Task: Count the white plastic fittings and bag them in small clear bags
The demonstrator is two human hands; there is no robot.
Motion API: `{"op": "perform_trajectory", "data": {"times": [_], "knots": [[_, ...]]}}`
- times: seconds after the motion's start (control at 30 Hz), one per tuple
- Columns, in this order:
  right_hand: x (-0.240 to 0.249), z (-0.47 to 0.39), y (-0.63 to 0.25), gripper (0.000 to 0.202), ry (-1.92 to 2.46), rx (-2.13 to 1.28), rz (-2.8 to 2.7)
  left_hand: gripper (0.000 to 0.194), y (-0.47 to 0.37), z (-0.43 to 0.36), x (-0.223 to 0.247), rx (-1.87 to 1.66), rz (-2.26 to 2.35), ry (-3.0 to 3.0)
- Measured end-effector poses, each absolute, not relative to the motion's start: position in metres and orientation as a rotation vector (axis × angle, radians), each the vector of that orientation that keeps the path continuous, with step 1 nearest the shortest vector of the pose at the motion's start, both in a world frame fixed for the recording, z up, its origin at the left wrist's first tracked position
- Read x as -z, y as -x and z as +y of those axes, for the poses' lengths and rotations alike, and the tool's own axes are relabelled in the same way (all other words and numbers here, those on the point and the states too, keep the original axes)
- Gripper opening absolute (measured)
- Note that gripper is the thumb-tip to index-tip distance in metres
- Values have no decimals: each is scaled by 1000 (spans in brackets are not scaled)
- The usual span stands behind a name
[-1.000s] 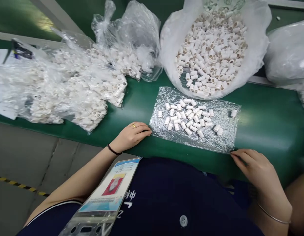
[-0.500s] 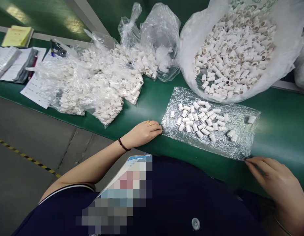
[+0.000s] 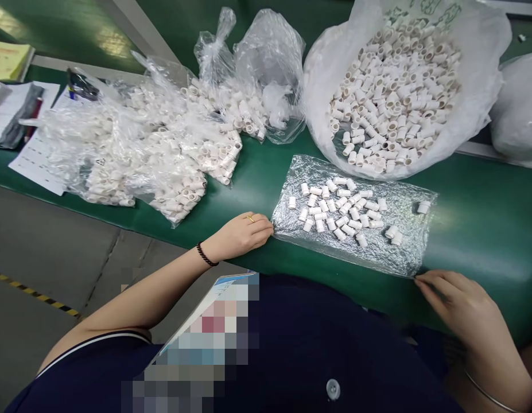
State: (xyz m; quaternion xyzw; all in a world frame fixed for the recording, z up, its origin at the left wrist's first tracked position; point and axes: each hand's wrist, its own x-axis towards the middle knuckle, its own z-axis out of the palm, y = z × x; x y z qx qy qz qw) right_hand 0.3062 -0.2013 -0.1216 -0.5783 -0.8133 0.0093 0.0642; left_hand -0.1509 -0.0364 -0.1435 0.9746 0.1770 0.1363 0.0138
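A clear, crinkled plastic bag (image 3: pixel 291 175) lies flat on the green worktop. Several short white pipe fittings (image 3: pixel 344 207) are spread over its area, mostly in its left and middle part; I cannot tell whether they are inside it or on top. My left hand (image 3: pixel 240 235), with a ring and a dark bracelet, is closed at the bag's near left corner. At the near right corner, my right hand (image 3: pixel 459 301) pinches the edge between thumb and fingertips.
A large open bag (image 3: pixel 476 109) full of white fittings stands behind the flat bag. Filled clear bags (image 3: pixel 175 143) are heaped at the left, beside papers (image 3: pixel 37 163) and a yellow pad (image 3: pixel 10 60). Another white bag (image 3: pixel 519 109) sits far right. The green worktop (image 3: pixel 485 223) runs across.
The camera view has shifted a little, so the scene sits further left. Both hands stay at the same corners of the plastic bag, and the fittings keep their layout.
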Motion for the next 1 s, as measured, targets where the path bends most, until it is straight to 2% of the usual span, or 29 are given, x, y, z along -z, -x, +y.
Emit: {"op": "perform_trajectory", "data": {"times": [0.23,0.6,0.7,0.9,1.0], "knots": [[121,-211,-306,31,1832,-326,-2433,10,159,-48,135,-355,535,-2989],[105,-203,-305,30,1860,-671,-2397,13,162,-61,128,-302,526,-2867],[94,-190,-300,26,1857,-567,-2372,19,149,-64,122,-335,465,-2811],[100,-127,-288,25,1975,84,-2270,31,56,-77,122,-346,38,-2590],[108,-99,-288,27,2007,129,-2333,33,7,-84,129,-309,-211,-2522]]}}
